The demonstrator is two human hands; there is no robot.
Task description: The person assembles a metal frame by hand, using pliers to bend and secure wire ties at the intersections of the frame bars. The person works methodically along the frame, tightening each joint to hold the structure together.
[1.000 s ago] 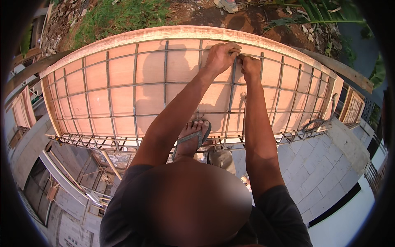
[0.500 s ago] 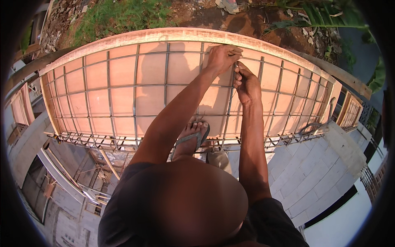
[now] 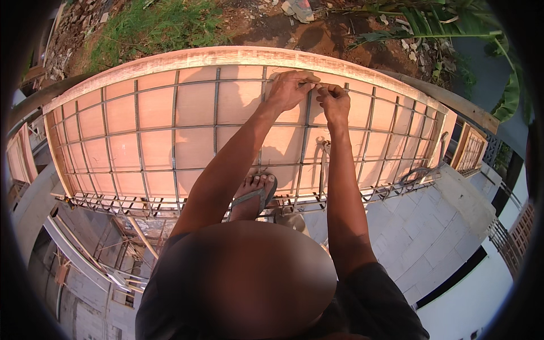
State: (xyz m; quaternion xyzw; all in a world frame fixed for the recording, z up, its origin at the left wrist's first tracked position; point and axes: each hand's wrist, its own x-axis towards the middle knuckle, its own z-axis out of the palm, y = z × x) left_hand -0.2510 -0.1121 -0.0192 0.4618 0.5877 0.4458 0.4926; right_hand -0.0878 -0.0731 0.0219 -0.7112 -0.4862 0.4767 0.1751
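Note:
My left hand [image 3: 290,89] and my right hand [image 3: 333,103] meet at the far side of a steel rebar grid [image 3: 215,107], just inside the formwork's timber edge. Both have their fingers pinched together, tips almost touching. Whatever lies between them is too fine to make out. Under them runs a crossing of two bars. A pair of pincers [image 3: 323,164] rests upright against the grid, beside my right forearm. Below the bars lies a smooth plywood panel [image 3: 156,113], shaded in places by my own shadow.
My sandalled foot [image 3: 253,195] stands at the grid's near edge. A timber board [image 3: 226,55] borders the far side. Looped dark bar [image 3: 416,175] lies at the right end. Grey block paving [image 3: 413,226] drops away below; grass [image 3: 158,28] and soil lie beyond.
My hands have come closer together, and the right has shifted slightly. The pincers now show beside my right forearm. The whole view has moved a little.

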